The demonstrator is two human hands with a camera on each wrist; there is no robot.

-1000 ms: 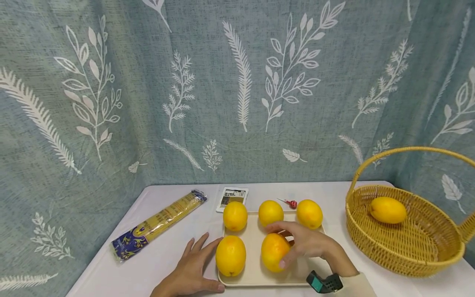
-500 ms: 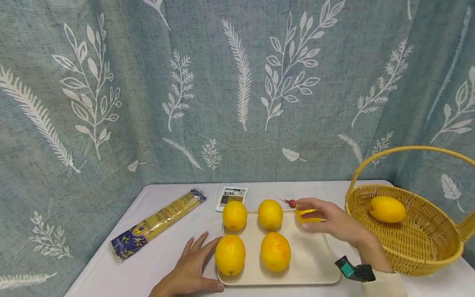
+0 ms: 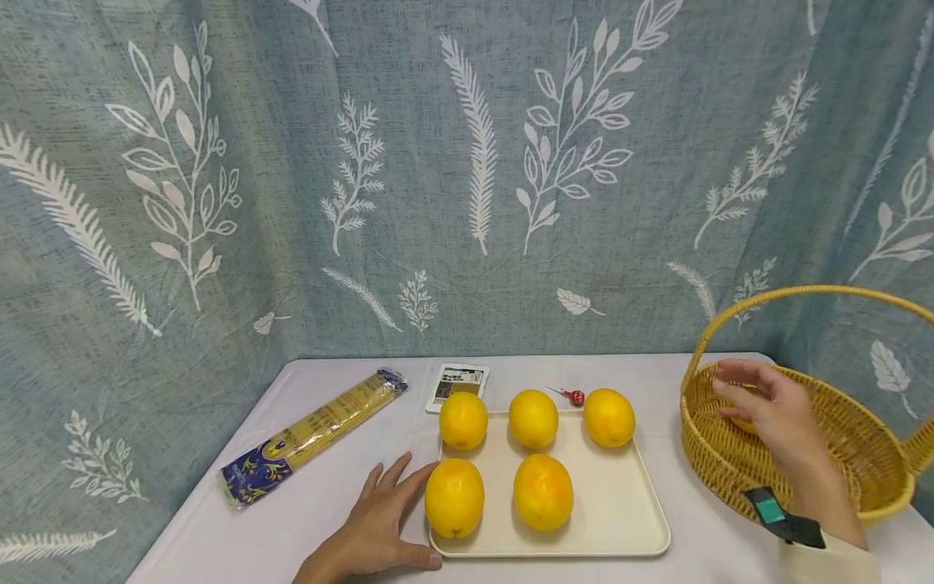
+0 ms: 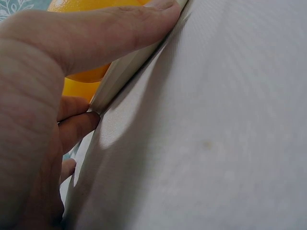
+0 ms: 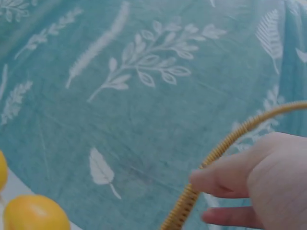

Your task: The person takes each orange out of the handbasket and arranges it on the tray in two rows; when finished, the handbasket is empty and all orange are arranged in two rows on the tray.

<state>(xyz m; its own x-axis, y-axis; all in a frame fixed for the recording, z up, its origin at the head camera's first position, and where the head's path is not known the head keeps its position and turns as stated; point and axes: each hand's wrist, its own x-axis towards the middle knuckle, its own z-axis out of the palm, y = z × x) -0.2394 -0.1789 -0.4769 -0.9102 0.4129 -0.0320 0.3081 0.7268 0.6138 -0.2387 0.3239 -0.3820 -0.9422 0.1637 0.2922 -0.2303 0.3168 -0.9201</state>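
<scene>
My left hand (image 3: 375,523) lies beside the cream tray (image 3: 606,519), its spread fingers and thumb at the left rim; the left wrist view has the thumb against the tray's edge. On the tray are several oval yellow fruits, such as one at front left (image 3: 454,498), one at front middle (image 3: 543,492) and one at back right (image 3: 609,418). Over the wicker basket (image 3: 715,466) is my right hand (image 3: 777,410), fingers loosely bent and nothing seen in them. It mostly hides a yellow fruit (image 3: 744,424) inside. In the right wrist view the fingers overlap the basket handle (image 5: 230,141).
A long packet of noodles (image 3: 314,438) lies at the left of the white table. Behind the tray are a small printed sachet (image 3: 458,381) and a red-wrapped lollipop (image 3: 576,397). A green leaf-patterned curtain (image 3: 409,178) surrounds the table.
My right hand has moved from the front middle fruit, past the back right fruit, to over the basket. The fruits stay on the tray. My left hand has not moved.
</scene>
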